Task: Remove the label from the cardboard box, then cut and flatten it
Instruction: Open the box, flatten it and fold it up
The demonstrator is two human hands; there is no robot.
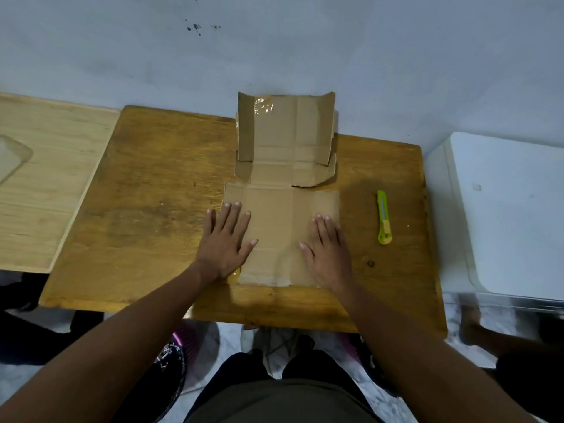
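The cut-open cardboard box (282,215) lies spread on the wooden table (146,209). Its near panels rest flat, while the far panel (285,129) stands up against the wall with its side flaps bent forward and a patch of clear tape at its top left. My left hand (227,242) presses palm-down on the left edge of the flat cardboard, fingers spread. My right hand (328,248) presses palm-down on the right part of it. A lime-green utility knife (384,217) lies on the table to the right of the cardboard, untouched.
A lighter wooden board or tabletop (39,184) adjoins the table on the left. A white box-like unit (503,209) stands to the right. The grey wall (274,50) runs right behind the table. Shoes and bags lie on the floor below.
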